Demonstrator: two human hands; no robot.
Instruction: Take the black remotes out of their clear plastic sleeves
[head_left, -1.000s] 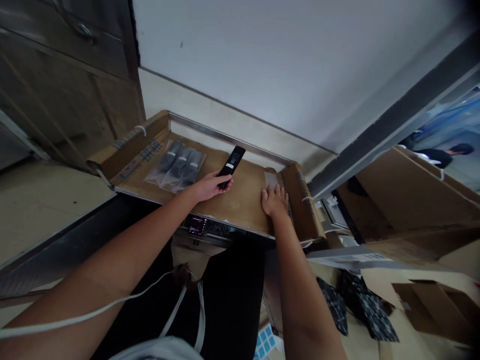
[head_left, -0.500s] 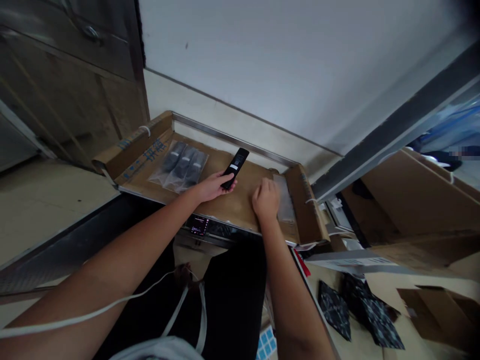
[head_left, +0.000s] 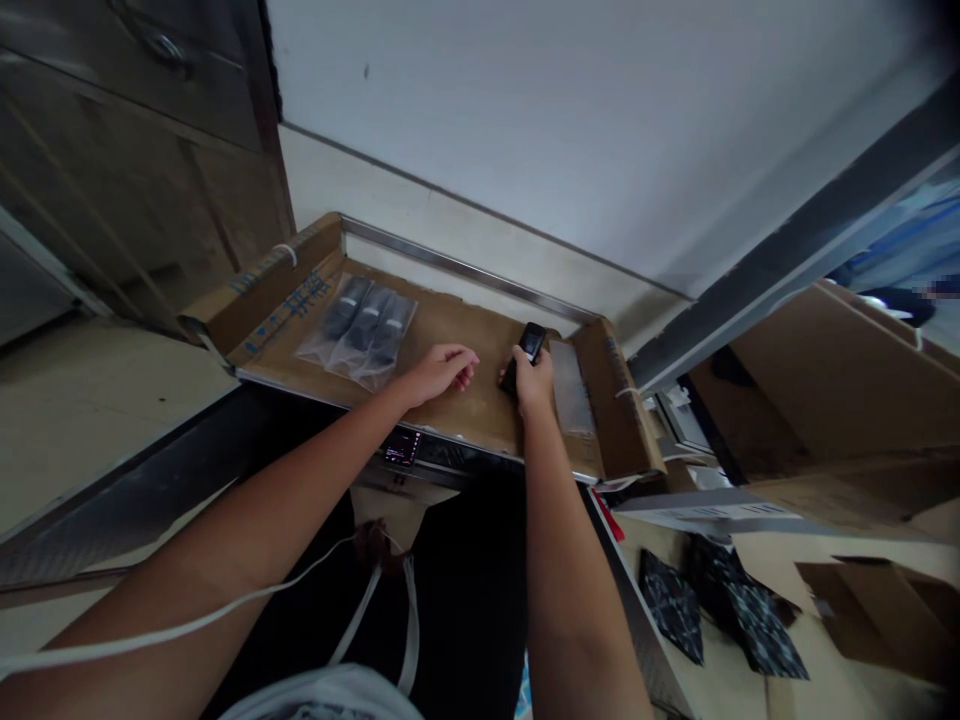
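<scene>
Head view: my right hand is clenched around the black remote, its top end poking up above my fingers, over the cardboard-lined desk. My left hand lies released and empty on the cardboard, just beside the remote. Three bagged remotes sit farther left, apart from both hands.

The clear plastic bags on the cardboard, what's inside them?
The clear bags hold dark, slim remotes, about three side by side. Glare hides their buttons. A similar black remote is in the right hand, which covers its lower half.
</scene>
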